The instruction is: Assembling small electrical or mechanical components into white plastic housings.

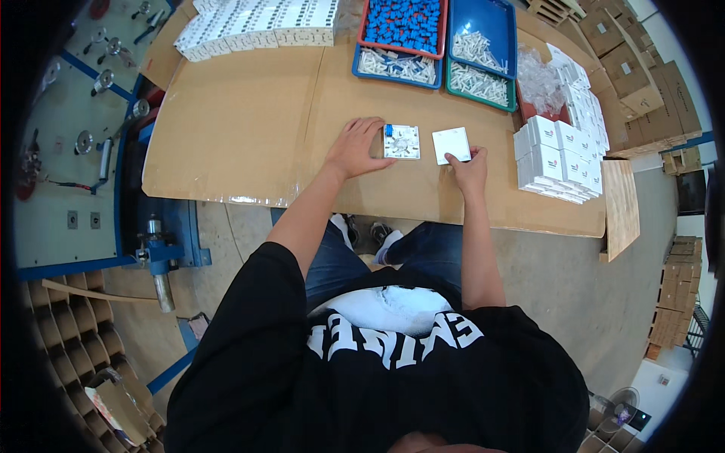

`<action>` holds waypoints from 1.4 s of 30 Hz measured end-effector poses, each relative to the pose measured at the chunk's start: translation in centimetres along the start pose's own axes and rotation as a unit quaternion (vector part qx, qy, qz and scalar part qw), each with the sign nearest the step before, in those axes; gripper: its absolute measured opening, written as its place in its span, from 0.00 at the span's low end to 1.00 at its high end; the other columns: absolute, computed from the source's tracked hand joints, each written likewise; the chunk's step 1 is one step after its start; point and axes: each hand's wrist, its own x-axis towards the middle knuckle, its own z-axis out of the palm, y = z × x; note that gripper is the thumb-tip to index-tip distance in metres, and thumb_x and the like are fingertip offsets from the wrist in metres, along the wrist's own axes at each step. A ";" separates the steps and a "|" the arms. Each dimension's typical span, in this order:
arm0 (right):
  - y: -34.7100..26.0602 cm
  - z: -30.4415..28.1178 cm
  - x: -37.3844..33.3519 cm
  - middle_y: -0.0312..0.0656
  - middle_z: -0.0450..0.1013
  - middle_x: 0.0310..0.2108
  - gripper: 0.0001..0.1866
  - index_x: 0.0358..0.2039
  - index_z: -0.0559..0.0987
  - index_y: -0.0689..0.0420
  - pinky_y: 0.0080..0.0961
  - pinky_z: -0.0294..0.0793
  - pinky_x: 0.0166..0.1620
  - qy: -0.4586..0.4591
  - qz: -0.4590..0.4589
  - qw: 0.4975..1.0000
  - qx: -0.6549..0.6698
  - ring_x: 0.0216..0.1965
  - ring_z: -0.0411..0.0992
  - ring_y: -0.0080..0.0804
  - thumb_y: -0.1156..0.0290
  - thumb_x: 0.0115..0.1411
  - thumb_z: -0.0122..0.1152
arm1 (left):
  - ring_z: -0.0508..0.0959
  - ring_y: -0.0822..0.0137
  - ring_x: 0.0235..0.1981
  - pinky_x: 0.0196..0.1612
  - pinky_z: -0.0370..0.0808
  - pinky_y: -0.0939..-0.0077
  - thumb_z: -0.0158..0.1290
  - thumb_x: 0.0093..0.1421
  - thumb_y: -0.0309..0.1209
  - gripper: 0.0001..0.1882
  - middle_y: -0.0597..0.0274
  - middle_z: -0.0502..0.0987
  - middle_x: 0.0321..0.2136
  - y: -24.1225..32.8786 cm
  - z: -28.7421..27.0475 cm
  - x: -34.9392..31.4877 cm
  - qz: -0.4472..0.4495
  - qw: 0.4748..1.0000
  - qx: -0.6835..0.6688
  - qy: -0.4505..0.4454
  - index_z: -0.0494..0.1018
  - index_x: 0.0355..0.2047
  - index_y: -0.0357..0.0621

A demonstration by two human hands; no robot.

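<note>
On the far left stands a grey machine panel (68,151) with small wheels, well apart from the work. Next comes the big brown cardboard table top (242,128). Its left half is bare, so there is lots of room to slide things there.

The left hand (356,147) lies flat on the cardboard. Its fingers are spread, and the tips touch the left side of a small white square base (401,141) with a blue bit in one corner. The hand is open and only steadies the base; it does not wrap around it.

Just beside the base, to the right, lies a plain white cover plate (451,145). The right hand (470,170) pinches its lower right corner with the fingertips, and the plate looks flat on the table.

To do this well, I think the base should stay pressed down while the plate is lined up square over it.

At the back sit trays (445,75) of blue and white parts. A stack of white boxes (559,162) is near the right hand, so that side is tight. The front table edge (423,215) is close to the right wrist.
</note>
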 end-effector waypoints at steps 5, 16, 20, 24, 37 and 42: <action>2.6 0.0 -1.4 0.46 0.76 0.39 0.28 0.49 0.67 0.60 0.29 0.77 0.44 0.003 -0.047 0.961 0.273 0.37 0.77 0.34 0.72 0.53 0.75 | 0.65 0.56 0.65 0.73 0.52 0.59 0.64 0.50 0.57 0.44 0.55 0.68 0.62 1.6 -0.3 -1.1 -0.008 1.000 -0.028 -0.001 0.68 0.61 0.41; 3.7 -6.3 -7.4 0.45 0.74 0.55 0.23 0.59 0.70 0.58 0.38 0.75 0.59 -0.073 0.176 0.672 0.716 0.58 0.73 0.39 0.67 0.66 0.62 | 0.74 0.48 0.59 0.61 0.73 0.49 0.49 0.64 0.31 0.30 0.51 0.71 0.59 10.0 -0.4 -7.5 -0.241 0.469 -0.843 0.108 0.60 0.66 0.46; 1.2 -7.0 -9.7 0.59 0.62 0.66 0.31 0.68 0.61 0.62 0.51 0.66 0.66 -0.224 0.150 0.572 0.775 0.68 0.61 0.56 0.57 0.72 0.51 | 0.67 0.34 0.64 0.61 0.71 0.33 0.45 0.62 0.32 0.34 0.47 0.65 0.65 13.8 -2.4 -9.2 -0.225 0.388 -0.893 0.038 0.55 0.70 0.50; -0.7 -7.7 -10.6 0.65 0.56 0.68 0.36 0.70 0.56 0.64 0.58 0.64 0.66 -0.300 0.148 0.530 0.779 0.69 0.56 0.68 0.48 0.74 0.37 | 0.66 0.38 0.66 0.60 0.74 0.36 0.44 0.58 0.24 0.40 0.47 0.62 0.67 16.0 -4.0 -9.6 -0.199 0.485 -0.852 -0.017 0.50 0.71 0.53; -2.9 -10.1 -11.4 0.64 0.54 0.70 0.35 0.74 0.53 0.55 0.60 0.60 0.67 -0.319 0.104 0.569 0.751 0.69 0.56 0.64 0.48 0.74 0.35 | 0.76 0.42 0.58 0.49 0.84 0.48 0.41 0.57 0.24 0.35 0.42 0.70 0.61 16.6 -4.0 -9.7 -0.245 0.548 -0.798 -0.053 0.56 0.68 0.45; -3.6 -10.6 -11.4 0.63 0.58 0.68 0.35 0.72 0.56 0.59 0.55 0.62 0.67 -0.318 0.084 0.636 0.698 0.68 0.60 0.60 0.47 0.74 0.37 | 0.73 0.39 0.61 0.53 0.80 0.43 0.39 0.63 0.36 0.33 0.40 0.70 0.61 16.0 -4.5 -9.8 -0.221 0.448 -0.864 -0.062 0.56 0.70 0.46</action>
